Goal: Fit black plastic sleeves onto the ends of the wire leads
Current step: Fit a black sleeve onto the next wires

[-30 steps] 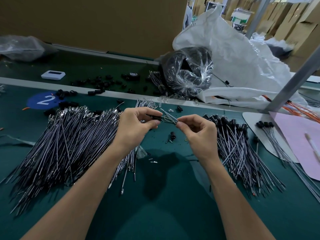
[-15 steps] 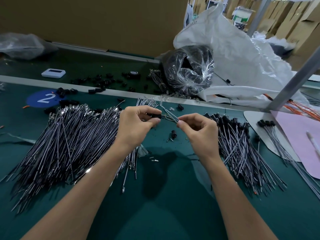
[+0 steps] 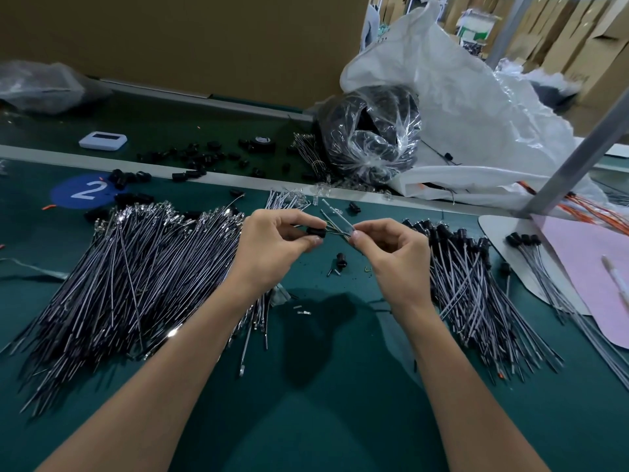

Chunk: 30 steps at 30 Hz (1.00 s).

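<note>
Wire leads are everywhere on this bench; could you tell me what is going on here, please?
A person is sleeving wire leads by hand. The left hand pinches a black sleeve, while the right hand pinches thin wires that meet the sleeve's end. A pile of unsleeved leads lies on the left, sleeved leads on the right.

This is a factory assembly line. A long green work belt point(image 3: 306, 420) carries a blue station disc marked 2 point(image 3: 85, 191). Wire leads point(image 3: 136, 274) lie on it in great heaps, with loose black plastic sleeves point(image 3: 204, 158) scattered behind. A white bulk sack point(image 3: 476, 107) and stacked cardboard cartons point(image 3: 578, 35) stand beyond.
</note>
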Tool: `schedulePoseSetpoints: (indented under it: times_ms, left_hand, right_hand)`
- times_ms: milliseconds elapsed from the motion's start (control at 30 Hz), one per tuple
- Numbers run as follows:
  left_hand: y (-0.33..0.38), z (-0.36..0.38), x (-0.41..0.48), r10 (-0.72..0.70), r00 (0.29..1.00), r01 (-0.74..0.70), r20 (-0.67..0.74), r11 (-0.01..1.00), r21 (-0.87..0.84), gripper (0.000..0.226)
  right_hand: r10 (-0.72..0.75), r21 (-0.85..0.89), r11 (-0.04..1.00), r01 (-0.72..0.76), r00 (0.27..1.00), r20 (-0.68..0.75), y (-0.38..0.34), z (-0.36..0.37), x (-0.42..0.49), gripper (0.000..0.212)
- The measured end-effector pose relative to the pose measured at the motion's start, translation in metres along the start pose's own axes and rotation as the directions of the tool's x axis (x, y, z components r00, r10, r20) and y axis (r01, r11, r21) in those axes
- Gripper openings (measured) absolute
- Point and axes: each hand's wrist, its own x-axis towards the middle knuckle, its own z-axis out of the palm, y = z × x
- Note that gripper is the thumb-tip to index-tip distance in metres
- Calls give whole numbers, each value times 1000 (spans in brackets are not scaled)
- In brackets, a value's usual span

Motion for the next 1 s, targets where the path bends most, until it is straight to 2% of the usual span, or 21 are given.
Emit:
schedulePoseSetpoints:
  times_ms: [600,900,1000]
  left_hand:
    - [-6,-2,3,-71,997,74,38,994,-82,26]
    - [-4,-1,2,-101,995,98,2,966,-237,21]
    - [-4,-2,2,-116,993,115,13,952,-283,21]
  right_hand:
    - [16,32,999,-17,999,33,-1,-3,1,10]
    - [39,107,993,-43,998,46,-2,-4,0,12]
    - [32,73,997,-36,998,45,-2,-3,0,12]
